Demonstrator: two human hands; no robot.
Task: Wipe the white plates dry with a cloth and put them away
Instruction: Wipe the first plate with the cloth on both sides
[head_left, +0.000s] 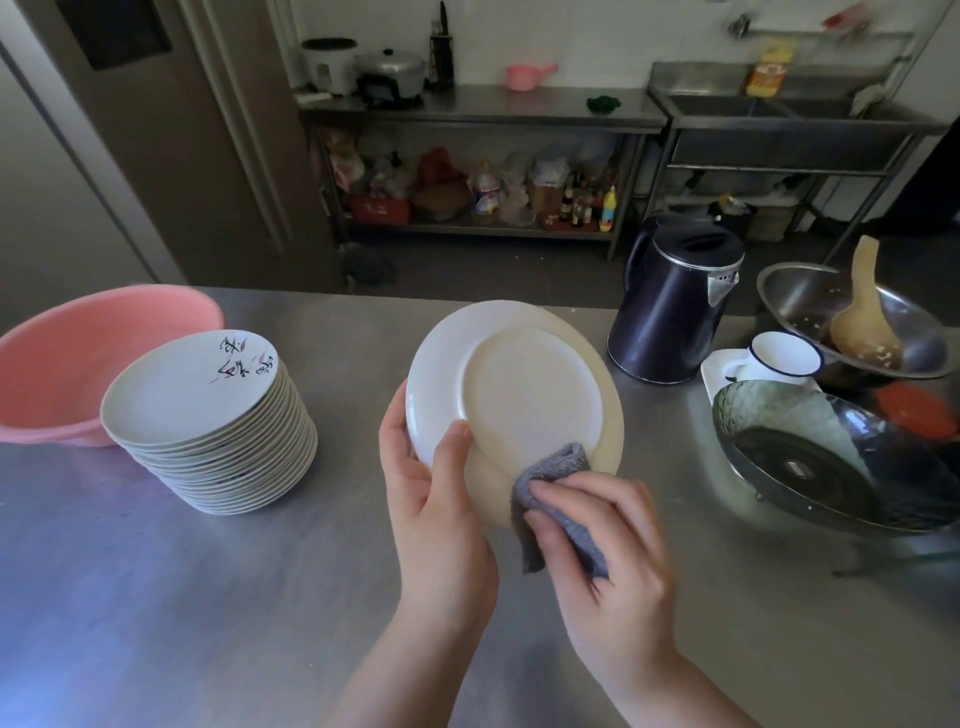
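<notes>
Above the counter, left hand (436, 499) grips plate (519, 384); right hand (608, 561) pinches cloth (550, 483).

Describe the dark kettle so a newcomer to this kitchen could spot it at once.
Start at the steel table in the foreground and look to its far right part, behind the white plate held over the table. The kettle stands upright there, left of a steel bowl holding a wooden spoon. It is the only tall, dark, lidded vessel among low bowls and dishes.
</notes>
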